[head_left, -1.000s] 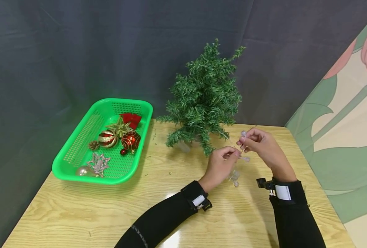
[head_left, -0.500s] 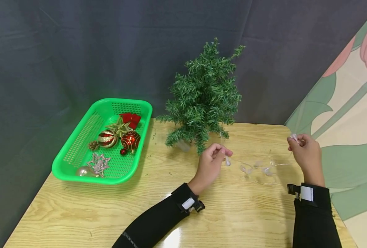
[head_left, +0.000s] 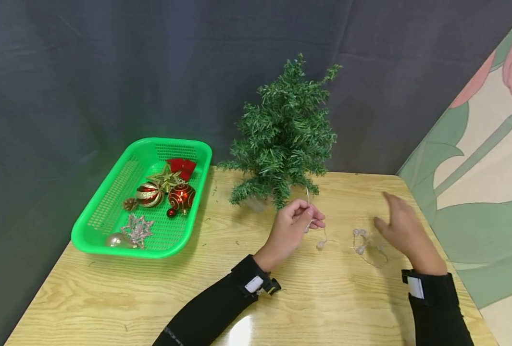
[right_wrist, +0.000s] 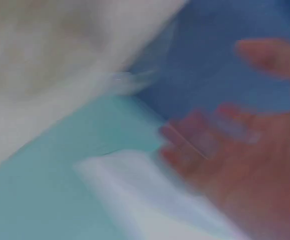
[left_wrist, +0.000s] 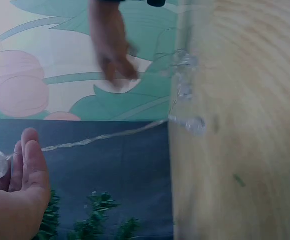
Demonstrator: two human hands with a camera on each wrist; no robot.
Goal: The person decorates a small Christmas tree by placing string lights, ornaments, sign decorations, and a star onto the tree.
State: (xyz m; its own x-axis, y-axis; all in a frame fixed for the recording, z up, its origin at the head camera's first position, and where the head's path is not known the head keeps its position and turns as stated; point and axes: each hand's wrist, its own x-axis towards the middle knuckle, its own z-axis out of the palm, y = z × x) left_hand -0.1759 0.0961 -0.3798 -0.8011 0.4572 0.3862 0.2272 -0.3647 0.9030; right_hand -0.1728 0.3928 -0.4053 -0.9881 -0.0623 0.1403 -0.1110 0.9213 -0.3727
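Head view: clear-bulb string light [head_left: 360,250] found partly in a loose coil on the wood-grain table [head_left: 160,298], partly lifted. The lifted length is pinched between thumb and fingers of the left hand [head_left: 288,228], at 10 o'clock from the coil. One bulb [head_left: 320,245] is hung below that grip, at 5 o'clock. A wire is seen rising from the grip to the low branches; whether it is fastened there cannot be told. In the left wrist view, a twisted length is drawn out from the fingers toward 2 to 3 o'clock.

Right hand [head_left: 405,235] noted at 2 to 3 o'clock from the coil, blurred, thumb and fingers spread, nothing seen gripped; contact with the wire cannot be judged.

Artificial fir tree [head_left: 286,134] placed at 11 o'clock from the coil, near the left hand.

Green perforated basket [head_left: 160,252] set farther off, between 9 and 10 o'clock. Around its striped bauble [head_left: 149,194]: gold star [head_left: 165,179] and red bow [head_left: 181,167] at 2, swirl-patterned red bauble [head_left: 181,196] at 3, pinecone [head_left: 130,204] at 8, glittery snowflake [head_left: 138,229] between 6 and 7, pearly bauble [head_left: 118,240] at 7.

Table backed by dark cloth [head_left: 108,72] at 12 o'clock; tulip-patterned panel [head_left: 489,250] seen at 3.
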